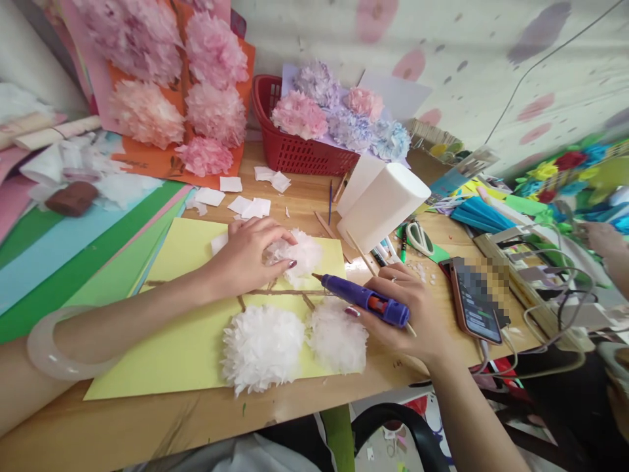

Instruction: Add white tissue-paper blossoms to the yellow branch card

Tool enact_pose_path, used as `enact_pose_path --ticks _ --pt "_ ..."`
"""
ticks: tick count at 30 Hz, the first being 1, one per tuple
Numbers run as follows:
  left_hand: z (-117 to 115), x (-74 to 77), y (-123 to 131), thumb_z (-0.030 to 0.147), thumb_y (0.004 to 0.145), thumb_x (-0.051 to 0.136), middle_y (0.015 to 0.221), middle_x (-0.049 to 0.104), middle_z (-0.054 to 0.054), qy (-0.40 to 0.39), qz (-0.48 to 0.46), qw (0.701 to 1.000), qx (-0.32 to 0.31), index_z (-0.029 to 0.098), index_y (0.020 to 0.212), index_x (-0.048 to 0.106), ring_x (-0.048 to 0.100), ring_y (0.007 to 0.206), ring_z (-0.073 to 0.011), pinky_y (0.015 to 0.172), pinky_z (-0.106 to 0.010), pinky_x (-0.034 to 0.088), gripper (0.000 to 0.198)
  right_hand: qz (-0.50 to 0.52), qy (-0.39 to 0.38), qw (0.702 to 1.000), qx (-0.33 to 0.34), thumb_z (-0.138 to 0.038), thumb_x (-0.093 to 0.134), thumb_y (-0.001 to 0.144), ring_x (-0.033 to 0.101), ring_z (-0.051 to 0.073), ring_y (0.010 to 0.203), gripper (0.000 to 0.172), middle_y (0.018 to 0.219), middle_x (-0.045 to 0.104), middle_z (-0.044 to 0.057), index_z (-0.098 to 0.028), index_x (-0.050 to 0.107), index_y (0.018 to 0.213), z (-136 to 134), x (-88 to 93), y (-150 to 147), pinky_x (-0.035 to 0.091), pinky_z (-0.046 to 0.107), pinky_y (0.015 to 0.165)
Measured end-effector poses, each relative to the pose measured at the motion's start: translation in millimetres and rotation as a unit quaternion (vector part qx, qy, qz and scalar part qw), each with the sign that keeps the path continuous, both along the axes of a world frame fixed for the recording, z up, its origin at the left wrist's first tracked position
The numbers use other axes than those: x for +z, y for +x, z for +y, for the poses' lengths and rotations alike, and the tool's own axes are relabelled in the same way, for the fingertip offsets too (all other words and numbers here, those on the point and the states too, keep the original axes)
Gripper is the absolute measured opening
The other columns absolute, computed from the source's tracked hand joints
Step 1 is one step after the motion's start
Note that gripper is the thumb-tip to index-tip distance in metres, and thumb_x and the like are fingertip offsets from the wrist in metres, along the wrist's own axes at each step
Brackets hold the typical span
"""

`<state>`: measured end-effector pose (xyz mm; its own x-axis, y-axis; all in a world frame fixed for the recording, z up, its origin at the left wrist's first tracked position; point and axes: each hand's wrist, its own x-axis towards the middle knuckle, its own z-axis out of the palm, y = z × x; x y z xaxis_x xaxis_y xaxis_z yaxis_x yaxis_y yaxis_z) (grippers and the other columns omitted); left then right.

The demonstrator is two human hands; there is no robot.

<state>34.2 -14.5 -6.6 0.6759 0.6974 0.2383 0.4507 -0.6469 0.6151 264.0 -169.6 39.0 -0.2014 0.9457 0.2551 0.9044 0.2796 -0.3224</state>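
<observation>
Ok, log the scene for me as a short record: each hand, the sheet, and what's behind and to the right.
left hand: holding a white flower
right hand: gripping a blue-purple glue gun, tip toward that flower
yellow sheet: brown branch-like line across it; two more white flowers on the near part
behind: red basket with pastel flowers
right side: phone, screen lit

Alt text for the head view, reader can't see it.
A person's right hand holds a blue glue gun while the left hand holds a fluffy white flower over a yellow sheet, where two more white flowers lie. Behind are a red basket and pink flowers on orange backing.
</observation>
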Motion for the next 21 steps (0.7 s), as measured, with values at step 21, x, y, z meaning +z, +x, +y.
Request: enact_pose_path --ticks 21 --pt "2 -4.3 -4 0.032 0.082 0.062 0.107 0.068 -0.006 0.064 -0.016 0.998 -0.025 0.023 0.099 0.068 0.060 0.107 -0.0270 0.099 -0.046 0.042 0.020 -0.022 0.038 0.999 -0.019 -0.048 0.056 0.093 0.052 0.018 0.066 0.034 0.066 0.053 0.003 -0.018 0.064 0.080 -31 -4.5 1 0.038 0.030 0.062"
